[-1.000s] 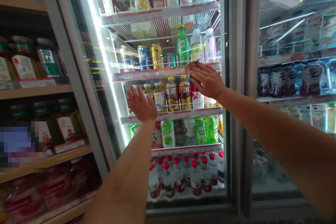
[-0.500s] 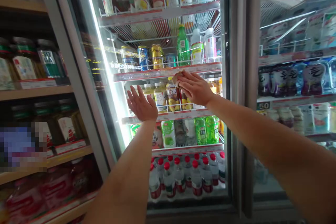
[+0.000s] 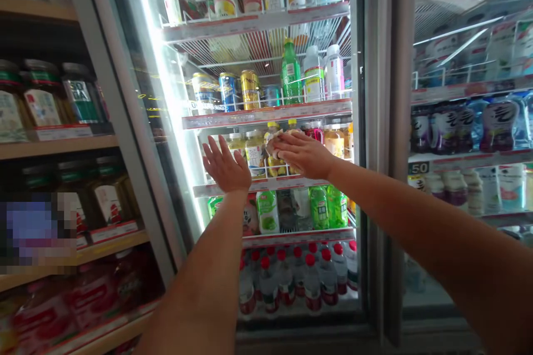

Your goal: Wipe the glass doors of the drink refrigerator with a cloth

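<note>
The right hand (image 3: pixel 302 154) lies almost flat, fingers together and slightly curled over a pale wad (image 3: pixel 273 147), perhaps a cloth, though it is too blurred to tell. The wad sits under the fingertips, at the left end of the hand, and seems held against the glass cooler door (image 3: pixel 177 138). The left hand (image 3: pixel 226 165) is just left of it, open with fingers spread, palm toward the glass and holding nothing; whether it touches the glass, I cannot tell.

Behind the glass, at hand height in the middle of the frame, stands a row of yellow-labelled bottles (image 3: pixel 254 155). Above them are cans (image 3: pixel 250 90) and a green bottle (image 3: pixel 290 73). Below are green-labelled bottles (image 3: pixel 318 208), and red-capped water bottles (image 3: pixel 310 283) fill the lowest shelf. At the right, a second cooler door shows purple-labelled bottles (image 3: pixel 497 126). Wooden shelves (image 3: pixel 54 144) with jars (image 3: pixel 41 94) stand at the left, above a pixelated patch (image 3: pixel 37 230).
</note>
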### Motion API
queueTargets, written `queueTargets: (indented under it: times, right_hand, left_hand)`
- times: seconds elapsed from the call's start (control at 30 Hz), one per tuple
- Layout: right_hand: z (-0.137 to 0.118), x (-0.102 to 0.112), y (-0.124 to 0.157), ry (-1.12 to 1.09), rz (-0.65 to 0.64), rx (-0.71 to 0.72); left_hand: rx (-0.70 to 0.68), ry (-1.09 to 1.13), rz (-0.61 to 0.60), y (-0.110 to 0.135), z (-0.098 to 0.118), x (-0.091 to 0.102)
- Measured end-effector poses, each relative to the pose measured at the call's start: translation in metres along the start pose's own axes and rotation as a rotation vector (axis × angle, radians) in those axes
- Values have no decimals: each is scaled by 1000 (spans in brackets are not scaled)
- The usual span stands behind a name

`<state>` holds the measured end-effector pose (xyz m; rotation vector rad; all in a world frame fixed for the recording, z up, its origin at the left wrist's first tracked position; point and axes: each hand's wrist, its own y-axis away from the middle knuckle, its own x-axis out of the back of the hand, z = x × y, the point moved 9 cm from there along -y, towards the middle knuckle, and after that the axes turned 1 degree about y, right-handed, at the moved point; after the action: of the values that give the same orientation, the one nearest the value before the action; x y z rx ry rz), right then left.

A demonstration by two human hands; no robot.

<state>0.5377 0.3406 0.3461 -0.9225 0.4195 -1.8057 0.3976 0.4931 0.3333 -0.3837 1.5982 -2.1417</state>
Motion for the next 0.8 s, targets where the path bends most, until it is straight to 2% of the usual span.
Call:
queueTargets:
  times: [0.13,0.23,0.4,0.5,0.67,0.8]
  right_hand:
    - [-1,3,9,8,-94,123]
    - [11,16,18,39,-97,166]
    - [52,48,34,160,12,20]
    - [67,58,41,169,78,-105]
    - [65,49,46,144,162,-291]
    - [42,29,41,95,122,-231]
  left_hand:
    - [-10,3,1,0,0,0]
    - [-23,17,-1,0,0,0]
    - [-10,64,-7,0,-1,-1]
    - [-11,68,3,0,-1,-1]
    - [-5,66,9,0,-1,1]
    - [-1,22,-3,1,1,1]
